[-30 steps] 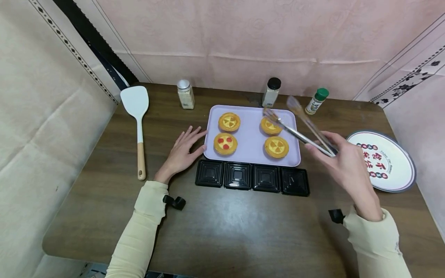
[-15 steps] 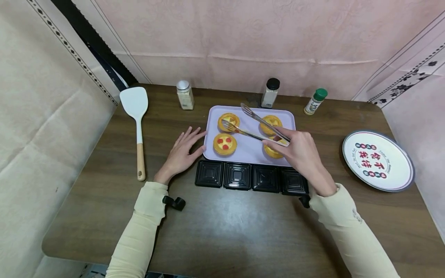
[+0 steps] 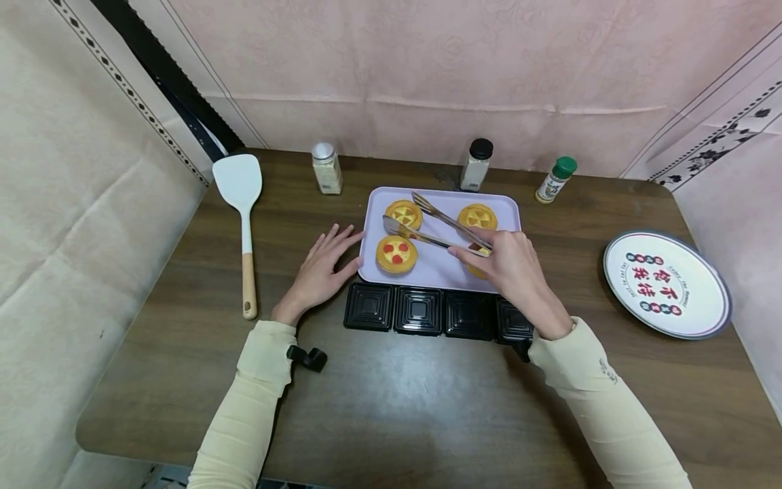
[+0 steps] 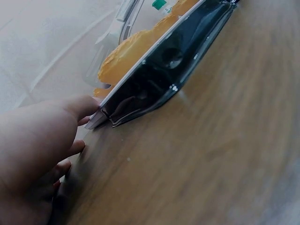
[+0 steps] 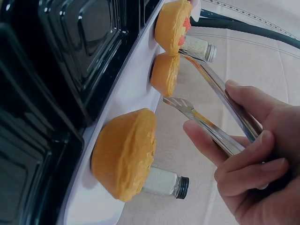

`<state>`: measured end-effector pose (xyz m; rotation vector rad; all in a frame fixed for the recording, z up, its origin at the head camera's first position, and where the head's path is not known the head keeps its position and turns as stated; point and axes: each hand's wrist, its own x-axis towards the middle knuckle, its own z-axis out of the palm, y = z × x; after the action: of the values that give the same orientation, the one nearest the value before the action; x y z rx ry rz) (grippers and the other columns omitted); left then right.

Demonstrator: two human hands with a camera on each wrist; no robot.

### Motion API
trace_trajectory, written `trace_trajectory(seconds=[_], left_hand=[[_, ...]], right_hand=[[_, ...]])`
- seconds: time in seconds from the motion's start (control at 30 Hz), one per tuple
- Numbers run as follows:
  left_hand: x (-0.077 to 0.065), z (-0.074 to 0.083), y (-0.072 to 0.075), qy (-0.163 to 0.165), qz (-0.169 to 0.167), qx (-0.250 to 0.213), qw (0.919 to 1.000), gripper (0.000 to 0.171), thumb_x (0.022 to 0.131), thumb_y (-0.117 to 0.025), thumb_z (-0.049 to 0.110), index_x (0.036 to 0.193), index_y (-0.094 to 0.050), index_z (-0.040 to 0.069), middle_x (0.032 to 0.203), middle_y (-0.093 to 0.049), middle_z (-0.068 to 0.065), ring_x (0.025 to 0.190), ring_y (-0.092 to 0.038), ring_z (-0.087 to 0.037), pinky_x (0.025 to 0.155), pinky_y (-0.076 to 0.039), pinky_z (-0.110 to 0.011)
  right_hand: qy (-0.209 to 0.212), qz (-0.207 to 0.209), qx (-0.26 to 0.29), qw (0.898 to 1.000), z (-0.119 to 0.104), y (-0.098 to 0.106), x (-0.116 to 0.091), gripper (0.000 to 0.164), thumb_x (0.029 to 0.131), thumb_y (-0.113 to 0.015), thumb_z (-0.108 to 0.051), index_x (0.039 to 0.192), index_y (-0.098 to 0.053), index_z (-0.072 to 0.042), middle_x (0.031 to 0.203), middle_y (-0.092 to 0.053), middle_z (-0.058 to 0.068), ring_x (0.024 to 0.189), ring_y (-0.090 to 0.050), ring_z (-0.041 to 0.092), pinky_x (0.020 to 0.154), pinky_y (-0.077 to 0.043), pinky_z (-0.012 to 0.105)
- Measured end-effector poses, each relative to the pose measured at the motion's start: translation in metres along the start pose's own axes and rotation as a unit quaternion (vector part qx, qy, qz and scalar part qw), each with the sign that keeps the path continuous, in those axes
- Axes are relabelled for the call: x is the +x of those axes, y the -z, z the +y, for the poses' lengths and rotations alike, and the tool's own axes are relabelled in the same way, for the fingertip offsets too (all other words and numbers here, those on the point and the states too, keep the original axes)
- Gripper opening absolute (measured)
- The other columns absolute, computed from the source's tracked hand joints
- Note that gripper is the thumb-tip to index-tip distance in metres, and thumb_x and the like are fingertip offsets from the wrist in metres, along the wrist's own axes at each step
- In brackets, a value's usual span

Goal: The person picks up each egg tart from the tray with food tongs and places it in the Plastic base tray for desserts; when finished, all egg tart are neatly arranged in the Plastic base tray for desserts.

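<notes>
A lilac tray [image 3: 436, 273] holds several round yellow tarts. My left hand [image 3: 320, 272] lies with fingers extended, touching the tray's left edge; in the left wrist view the thumb meets the tray's corner. Metal tongs [image 3: 451, 223] are gripped between the thumb and fingers of my right hand [image 3: 510, 268]. Their spread tips stand about the far-left tart [image 3: 401, 209]; whether they touch it I cannot tell. Below it sits a tart with red dots [image 3: 396, 255]. A far-right tart [image 3: 479, 216] shows beyond my hand, which mostly hides the near-right one.
Black square molds [image 3: 418, 310] line the tray's near side. Behind stand a white-capped shaker [image 3: 326, 170], a black-capped shaker [image 3: 476, 166] and a green-capped bottle [image 3: 555, 181]. A white spatula [image 3: 240, 204] lies left, a round plate [image 3: 667, 285] right.
My right hand has swung the tongs leftward from the far-right tart to the far-left tart, then lowered them slightly. The left hand stays at the tray's edge.
</notes>
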<state>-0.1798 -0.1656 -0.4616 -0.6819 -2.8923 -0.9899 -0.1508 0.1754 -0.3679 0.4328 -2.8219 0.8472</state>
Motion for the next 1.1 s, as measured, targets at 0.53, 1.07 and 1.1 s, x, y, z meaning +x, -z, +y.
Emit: trace_trajectory(seconds=[0.53,1.07,1.1], left_hand=[[0.001,-0.002,-0.001,-0.004,0.000,0.007,1.0000,0.054,0.102,-0.051,0.042,0.151,-0.041,0.023,0.158,-0.029,-0.008,0.148,-0.010,-0.027,0.117,-0.003,-0.047],[0.001,-0.002,-0.002,-0.008,0.004,0.013,0.9999,0.054,0.102,-0.050,0.042,0.151,-0.040,0.023,0.158,-0.030,-0.008,0.148,-0.010,-0.027,0.117,-0.004,-0.047],[0.000,-0.002,-0.002,-0.011,0.005,0.012,0.9999,0.054,0.102,-0.050,0.042,0.151,-0.040,0.023,0.158,-0.030,-0.009,0.148,-0.010,-0.027,0.117,-0.004,-0.048]], right_hand=[[0.014,-0.002,0.011,1.000,0.001,0.001,-0.001,0.046,0.085,-0.078,-0.035,0.119,-0.072,-0.004,0.050,-0.033,-0.003,0.037,-0.029,0.014,0.037,-0.025,0.027],[0.077,-0.022,0.073,0.994,0.007,0.033,-0.017,0.045,0.086,-0.076,-0.034,0.123,-0.070,-0.009,0.065,-0.058,-0.003,0.041,-0.034,0.009,0.036,-0.028,0.025],[0.089,-0.030,0.085,0.992,0.008,0.035,-0.021,0.044,0.087,-0.076,-0.033,0.123,-0.070,-0.010,0.071,-0.063,-0.004,0.043,-0.039,0.008,0.037,-0.031,0.023]])
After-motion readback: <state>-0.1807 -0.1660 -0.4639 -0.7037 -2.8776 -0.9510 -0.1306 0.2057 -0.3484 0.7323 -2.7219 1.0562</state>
